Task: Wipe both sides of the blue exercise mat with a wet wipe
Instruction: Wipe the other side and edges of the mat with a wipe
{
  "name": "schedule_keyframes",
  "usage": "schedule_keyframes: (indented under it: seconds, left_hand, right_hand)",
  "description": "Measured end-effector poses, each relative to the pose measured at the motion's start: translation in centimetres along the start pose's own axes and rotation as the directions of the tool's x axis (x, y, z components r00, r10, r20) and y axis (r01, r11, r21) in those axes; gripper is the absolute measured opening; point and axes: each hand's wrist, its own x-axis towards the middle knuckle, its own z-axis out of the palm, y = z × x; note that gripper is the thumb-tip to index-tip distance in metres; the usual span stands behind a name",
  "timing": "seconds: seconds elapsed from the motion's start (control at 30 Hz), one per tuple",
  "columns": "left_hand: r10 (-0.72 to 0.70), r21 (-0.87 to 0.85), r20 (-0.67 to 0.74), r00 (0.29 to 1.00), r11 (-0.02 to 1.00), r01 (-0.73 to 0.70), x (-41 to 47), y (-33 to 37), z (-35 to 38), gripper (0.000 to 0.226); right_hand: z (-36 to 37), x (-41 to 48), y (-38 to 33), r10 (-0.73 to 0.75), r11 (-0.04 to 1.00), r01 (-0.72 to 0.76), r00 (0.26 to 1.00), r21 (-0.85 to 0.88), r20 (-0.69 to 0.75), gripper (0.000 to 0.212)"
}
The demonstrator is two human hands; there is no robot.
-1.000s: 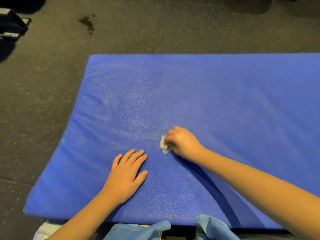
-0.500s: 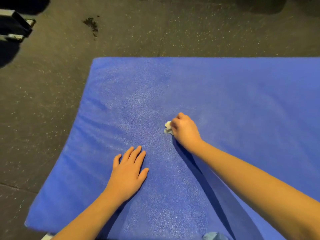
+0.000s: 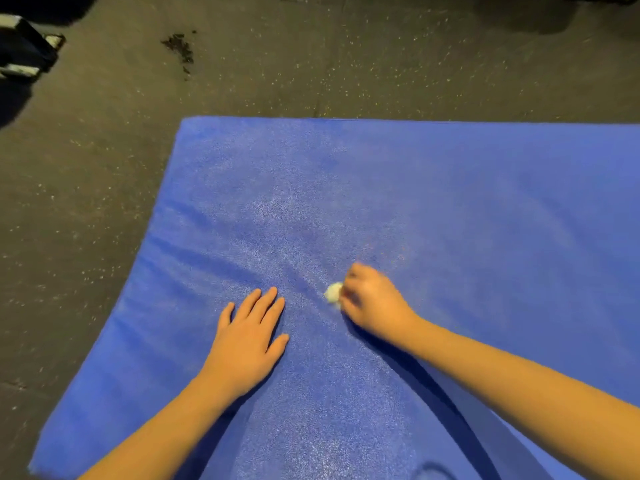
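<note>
The blue exercise mat (image 3: 450,202) lies on the speckled dark floor (image 3: 86,168) — its right and near edges are cut off by the frame. Its padded face is finely grained and creased toward the left edge. The right grip (image 3: 374,299), blurred, is clenched round a crumpled white wet wipe (image 3: 333,292) mid-mat; the left grip (image 3: 247,341) is released, fingers flat on the mat.

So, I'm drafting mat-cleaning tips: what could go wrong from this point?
1. The wet wipe is a small wad in the right hand, so strokes may skip patches of the mat.
2. The mat ripples near the flat left hand; it may bunch.
3. The floor shows dark debris; flipping could dirty the wiped side.
</note>
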Motion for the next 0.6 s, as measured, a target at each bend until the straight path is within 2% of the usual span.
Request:
schedule_keyframes:
  seconds: [0.03, 0.07, 0.1, 0.13, 0.2, 0.27, 0.3, 0.33, 0.4, 0.43, 0.47, 0.53, 0.6]
  left_hand:
    - [-0.001, -0.006, -0.017, 1.0, 1.0, 0.001, 0.1, 0.0, 0.0, 0.059]
    - [0.001, -0.012, -0.029, 1.0, 1.0, -0.001, 0.2, 0.0, -0.4, 0.058]
    - [0.015, -0.026, -0.064, 0.998, 1.0, -0.016, 0.4, 0.0, -0.4, 0.056]
    - [0.024, -0.059, -0.086, 0.996, 0.998, -0.029, 0.7, 0.0, -0.5, 0.056]
    - [0.002, -0.132, -0.053, 0.999, 0.991, -0.009, 1.5, 0.2, -1.5, 0.07]
    - [-0.022, -0.14, 0.003, 1.0, 0.99, 0.022, 2.4, 0.4, -1.9, 0.091]
    - [-0.033, -0.124, 0.041, 0.999, 0.992, 0.038, 2.8, 0.4, -2.1, 0.096]
    - [-0.036, -0.101, 0.084, 0.996, 0.994, 0.044, 3.1, 0.5, -2.3, 0.099]
    - [-0.03, -0.063, 0.108, 0.994, 0.997, 0.037, 3.5, 0.6, -2.4, 0.102]
    - [-0.026, -0.05, 0.11, 0.994, 0.998, 0.032, 3.6, 0.7, -2.5, 0.103]
    - [-0.022, -0.051, 0.115, 0.993, 0.998, 0.028, 3.6, 0.7, -2.7, 0.104]
    - [-0.013, -0.051, 0.129, 0.992, 0.999, 0.02, 3.6, 0.8, -3.0, 0.103]
    - [-0.014, -0.026, 0.152, 0.988, 1.0, 0.018, 3.6, 0.9, -3.2, 0.103]
  right_hand:
    - [-0.1, -0.9, -0.3, -0.115, 0.993, 0.114, 0.986, 0.014, 0.12, 0.022]
    - [-0.7, -0.9, -0.1, -0.167, 0.986, 0.167, 0.961, 0.018, 0.222, 0.021]
    - [-1.3, -0.2, 0.8, -0.168, 0.985, 0.171, 0.955, 0.008, 0.245, 0.019]
    - [-1.9, 1.0, 1.8, -0.101, 0.994, 0.109, 0.975, -0.031, 0.2, 0.018]
    - [-2.9, 3.6, 3.6, 0.111, 0.986, -0.111, 0.994, -0.123, -0.009, 0.014]
    - [-3.3, 5.2, 4.0, 0.272, 0.95, -0.298, 0.937, -0.096, -0.218, 0.01]
    - [-3.0, 5.4, 3.5, 0.29, 0.947, -0.312, 0.932, -0.073, -0.218, 0.006]
    - [-2.4, 5.2, 2.7, 0.253, 0.963, -0.264, 0.957, -0.063, -0.139, 0.004]
    - [-1.3, 3.8, 1.0, 0.012, 0.999, -0.009, 0.996, -0.034, 0.09, 0.004]
    - [-1.0, 3.3, 0.6, -0.097, 0.994, 0.104, 0.979, -0.032, 0.181, 0.008]
    - [-1.1, 3.5, 0.6, -0.14, 0.987, 0.155, 0.959, -0.044, 0.248, 0.013]
    - [-2.0, 5.5, 1.5, -0.064, 0.994, 0.082, 0.974, -0.079, 0.215, 0.015]
    - [-2.7, 7.9, 2.6, 0.142, 0.98, -0.136, 0.989, -0.144, 0.032, 0.014]
